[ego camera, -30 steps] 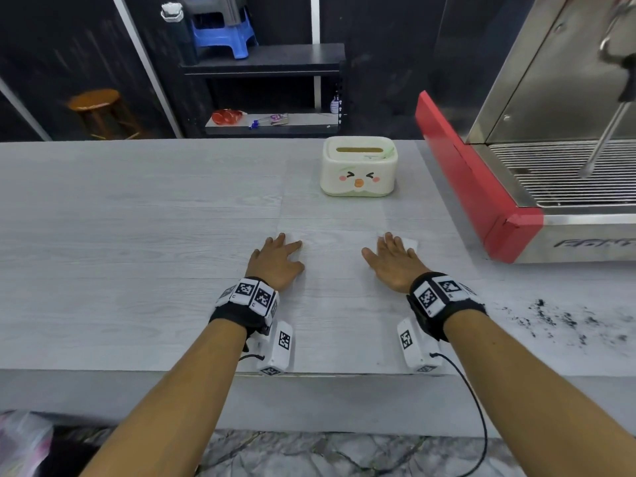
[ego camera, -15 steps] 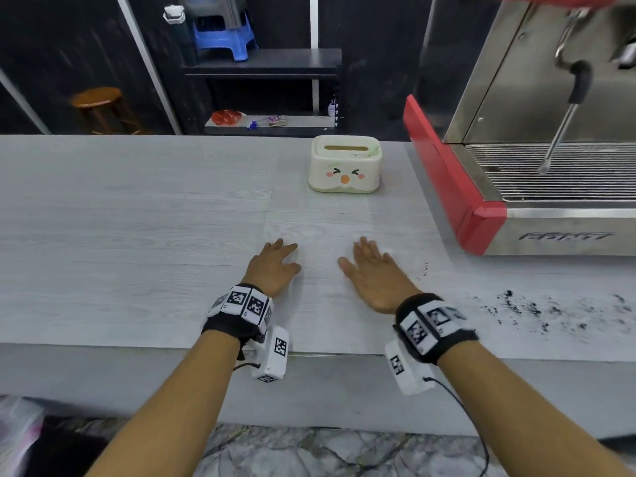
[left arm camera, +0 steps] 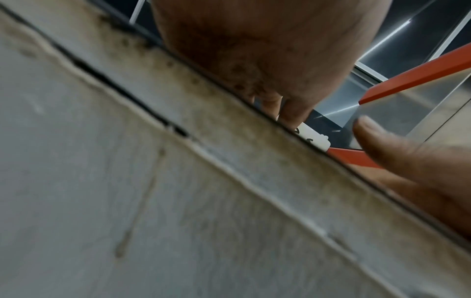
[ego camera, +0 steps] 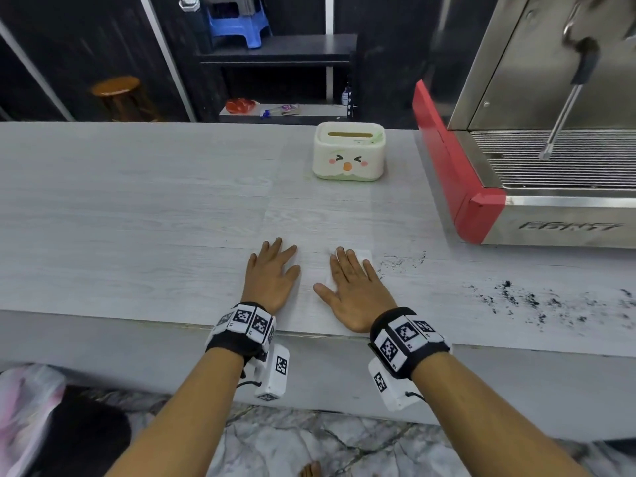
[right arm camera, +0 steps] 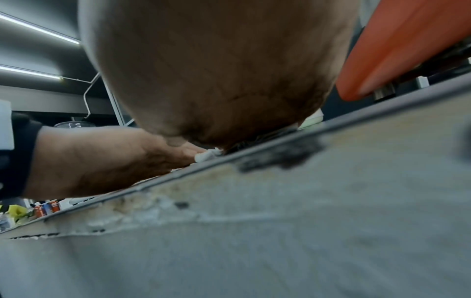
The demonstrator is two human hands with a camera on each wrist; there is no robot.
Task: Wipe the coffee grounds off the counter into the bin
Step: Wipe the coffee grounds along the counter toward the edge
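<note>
My left hand and right hand lie flat, fingers straight, near the front edge of the pale wood-grain counter. Both press on a thin white tissue, which shows past the right fingertips and between the hands. Dark coffee grounds are scattered on the counter to the right of my right hand, with a few specks close to the tissue. A bin with a pale bag liner stands on the floor at lower left. In the right wrist view a crumpled bit of tissue peeks out under my palm.
A cream tissue box with a cartoon face stands at the counter's back. A red and steel espresso machine fills the right side, its steam wand hanging over the drip grate. The counter's left half is bare wood grain.
Both hands have slid back toward the counter's front edge and closer together, drawing the tissue with them. The head view has shifted, so more of the grounds now shows.
</note>
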